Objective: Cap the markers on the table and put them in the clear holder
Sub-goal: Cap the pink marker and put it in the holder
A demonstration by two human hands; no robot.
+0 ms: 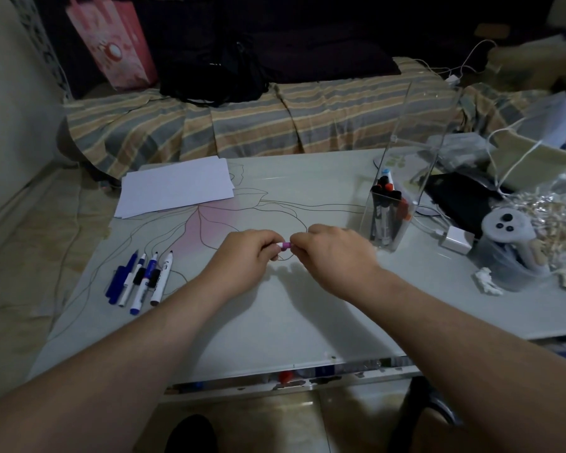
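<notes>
My forearms: nearest the camera, both reach forward over the near edge of the table [275,322] and meet above its middle.
My left hand [245,253]: fingers curled round the body of a marker [285,246], which is mostly hidden inside the fist.
My right hand [334,253]: fingertips pinch the other end of the same marker, its pink band and a bit of white showing in the gap between my hands.
The marker: held just above the tabletop, lying roughly level, between both hands.
Loose markers [141,277]: a row of blue and white pens lies on the table to my left, side by side, well apart from my hands; some show bare tips.
Clear holder [402,178]: stands upright to the right of my right hand, near it, with several dark and red-capped markers already inside.
Paper [177,186]: a white stack at the far left of the table.
Right edge: a white charger [456,240], cables and a grey controller [507,228] lie beyond the holder.
</notes>
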